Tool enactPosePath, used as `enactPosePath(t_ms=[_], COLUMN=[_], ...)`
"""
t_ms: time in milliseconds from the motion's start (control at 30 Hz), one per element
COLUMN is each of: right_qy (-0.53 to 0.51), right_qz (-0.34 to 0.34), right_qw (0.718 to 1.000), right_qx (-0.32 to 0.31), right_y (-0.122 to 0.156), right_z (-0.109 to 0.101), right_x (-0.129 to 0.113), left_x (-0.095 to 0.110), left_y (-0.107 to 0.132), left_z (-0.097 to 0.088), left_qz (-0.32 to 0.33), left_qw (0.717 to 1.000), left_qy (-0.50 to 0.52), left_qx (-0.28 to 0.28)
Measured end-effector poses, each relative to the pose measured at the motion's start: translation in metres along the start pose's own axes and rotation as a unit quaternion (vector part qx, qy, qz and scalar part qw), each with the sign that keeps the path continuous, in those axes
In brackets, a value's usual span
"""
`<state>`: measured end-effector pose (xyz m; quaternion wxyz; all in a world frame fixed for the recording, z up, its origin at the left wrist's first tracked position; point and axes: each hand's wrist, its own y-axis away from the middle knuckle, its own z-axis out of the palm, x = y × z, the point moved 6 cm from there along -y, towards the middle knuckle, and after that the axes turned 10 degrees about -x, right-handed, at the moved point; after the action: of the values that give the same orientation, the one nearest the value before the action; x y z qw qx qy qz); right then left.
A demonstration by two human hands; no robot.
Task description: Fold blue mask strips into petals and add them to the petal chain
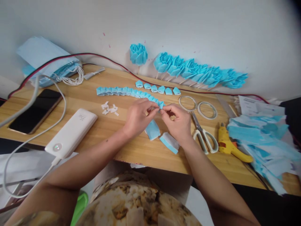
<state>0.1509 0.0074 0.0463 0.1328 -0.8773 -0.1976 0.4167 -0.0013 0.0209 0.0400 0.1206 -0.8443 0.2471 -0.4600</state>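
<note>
My left hand [137, 116] and my right hand [177, 122] meet over the middle of the wooden table [98, 125], both pinched on the near end of a long strip of folded blue petals [122, 91] that runs away to the left. A folded blue piece [152, 130] lies under my left hand. A blue and white piece [169, 142] lies under my right wrist. Several loose folded petals [157, 88] sit in a row just behind the strip.
Finished blue flowers [199, 70] on sticks lean along the wall. Scissors [203, 135], two tape rolls [207, 110] and a yellow glue gun [229, 144] lie to the right, before a heap of blue scraps [263, 138]. A power bank [71, 133], phone [35, 110] and stacked masks [47, 59] are left.
</note>
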Motion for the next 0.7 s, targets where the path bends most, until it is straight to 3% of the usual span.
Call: enactPosePath(t_ms=[467, 700], right_qy=[0.103, 0.089], right_qz=[-0.080, -0.079], right_qw=[0.991, 0.993], right_qx=[0.011, 0.022], right_y=[0.0018, 0.0012], right_z=[0.0017, 0.0009], right_x=[-0.0098, -0.0095], left_x=[0.0024, -0.0035], left_y=[0.0013, -0.0013], left_z=[0.0022, 0.0018], left_qz=[0.031, -0.020], left_qw=[0.999, 0.999], left_qy=[-0.032, 0.031], left_qx=[0.000, -0.003])
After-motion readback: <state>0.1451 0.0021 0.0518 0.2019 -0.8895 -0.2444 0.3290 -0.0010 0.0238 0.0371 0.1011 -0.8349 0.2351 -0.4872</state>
